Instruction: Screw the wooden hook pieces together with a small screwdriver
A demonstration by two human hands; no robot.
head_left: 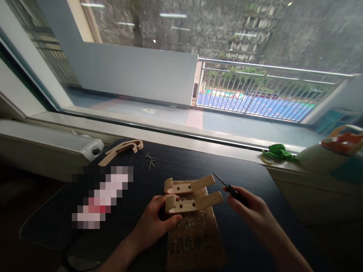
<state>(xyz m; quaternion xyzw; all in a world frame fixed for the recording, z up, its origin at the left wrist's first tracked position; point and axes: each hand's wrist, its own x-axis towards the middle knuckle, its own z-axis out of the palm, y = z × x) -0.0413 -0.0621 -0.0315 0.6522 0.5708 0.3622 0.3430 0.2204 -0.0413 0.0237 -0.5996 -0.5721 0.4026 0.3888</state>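
Note:
My right hand (251, 206) is wrapped round the dark handle of a screwdriver (234, 193). Its thin metal shaft points up and left, and the tip is near the raised end of the farther wooden hook (202, 183), apparently not touching it. A matching nearer wooden hook (208, 200) lies alongside, with two dark holes in its flat middle. Both rest across a brown, tape-covered board (195, 234) with dark writing. My left hand (155, 217) grips the curled end of the nearer hook, thumb in front and fingers behind, partly hidden.
More curved wooden hooks (121, 148) lie at the table's far left, beside several loose screws (151, 162). A blurred-out object (102, 200) lies on the dark table (244, 168). A radiator (48, 139) stands left; a green cloth (278, 152) and white container (314, 158) sit right.

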